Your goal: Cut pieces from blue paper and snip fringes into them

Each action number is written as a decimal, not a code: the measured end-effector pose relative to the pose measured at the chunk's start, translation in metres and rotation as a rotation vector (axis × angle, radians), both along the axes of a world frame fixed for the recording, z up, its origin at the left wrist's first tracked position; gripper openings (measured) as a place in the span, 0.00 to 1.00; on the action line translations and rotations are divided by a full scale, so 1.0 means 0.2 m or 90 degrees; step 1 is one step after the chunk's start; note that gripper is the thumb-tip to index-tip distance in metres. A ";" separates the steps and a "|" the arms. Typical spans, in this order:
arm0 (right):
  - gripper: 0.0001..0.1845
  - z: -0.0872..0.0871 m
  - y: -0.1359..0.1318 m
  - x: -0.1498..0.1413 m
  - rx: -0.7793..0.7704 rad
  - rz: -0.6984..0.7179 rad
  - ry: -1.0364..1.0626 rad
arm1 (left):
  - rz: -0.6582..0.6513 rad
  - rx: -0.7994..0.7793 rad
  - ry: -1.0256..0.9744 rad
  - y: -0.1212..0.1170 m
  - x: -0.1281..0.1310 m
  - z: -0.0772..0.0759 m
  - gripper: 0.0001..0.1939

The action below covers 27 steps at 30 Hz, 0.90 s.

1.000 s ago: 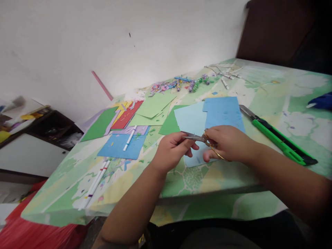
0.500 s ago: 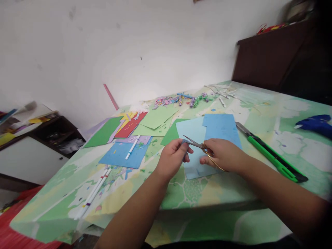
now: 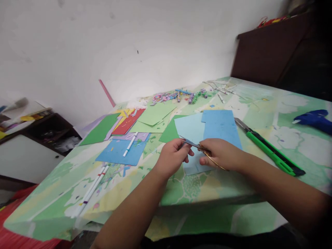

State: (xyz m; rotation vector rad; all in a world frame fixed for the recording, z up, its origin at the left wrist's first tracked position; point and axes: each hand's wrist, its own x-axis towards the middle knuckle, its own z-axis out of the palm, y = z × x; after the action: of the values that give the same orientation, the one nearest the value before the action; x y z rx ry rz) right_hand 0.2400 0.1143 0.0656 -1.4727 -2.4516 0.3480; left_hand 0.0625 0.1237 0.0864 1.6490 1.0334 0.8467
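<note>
My right hand point(image 3: 220, 152) grips a pair of scissors point(image 3: 204, 151) with gold-coloured handles, its fingers in the loops. The blades point left and look nearly closed, their tips at the fingers of my left hand point(image 3: 174, 155). That hand is closed in a pinch on a small blue piece of craft sheet, now mostly hidden by fingers and blades. Both hands hang above a pale blue sheet point(image 3: 193, 126), which partly lies beside a darker blue sheet point(image 3: 220, 126) with a notched corner. A green utility knife point(image 3: 269, 148) lies right of the sheets.
Left on the patterned tablecloth point(image 3: 116, 197) are a blue sheet point(image 3: 109, 152) with a marker point(image 3: 130, 144), more markers point(image 3: 90, 190), and green and red sheets. Scraps and curled paper pieces point(image 3: 192, 98) lie at the back. A blue glue gun point(image 3: 312, 119) rests far right.
The scissor blades have come closer together at the blue piece, and the right hand has shifted slightly left. The whole view has tilted a little, moving the table items slightly up and left.
</note>
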 end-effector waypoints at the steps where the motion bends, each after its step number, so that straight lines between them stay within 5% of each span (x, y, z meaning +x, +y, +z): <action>1: 0.19 0.00 0.00 0.00 0.001 0.003 0.003 | -0.001 0.008 0.005 0.00 0.00 0.00 0.10; 27: 0.25 -0.01 -0.01 -0.01 0.051 0.009 0.005 | -0.031 0.063 -0.009 -0.01 -0.01 -0.02 0.11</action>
State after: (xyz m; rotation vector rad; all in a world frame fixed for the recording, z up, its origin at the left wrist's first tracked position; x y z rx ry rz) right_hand 0.2386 0.1117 0.0634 -1.4193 -2.4402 0.2546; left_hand 0.0601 0.1212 0.0826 1.7412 0.9518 0.8881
